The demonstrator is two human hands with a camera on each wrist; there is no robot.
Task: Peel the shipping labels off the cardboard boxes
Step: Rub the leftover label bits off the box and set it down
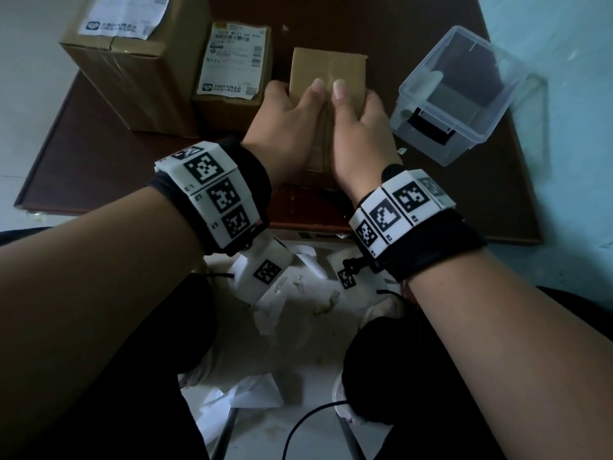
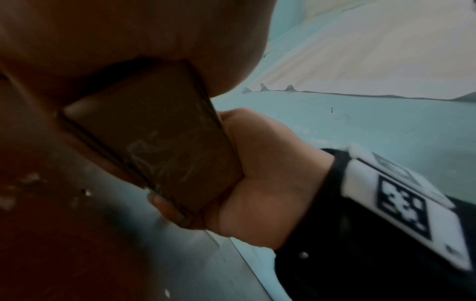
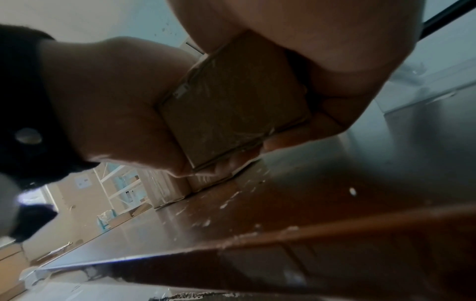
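Dim, soft light; wrist views blurred, wide-angle warped.

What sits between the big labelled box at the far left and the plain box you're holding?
In the head view, a smaller cardboard box with a white shipping label stands between the big box and the plain box.

A small plain cardboard box (image 1: 328, 81) sits mid-frame, top bare, gripped from both sides. Upper left stands a tall box (image 1: 132, 78) bearing a white label (image 1: 127, 14); between them a smaller box (image 1: 229, 107) carries a printed label (image 1: 234, 59).
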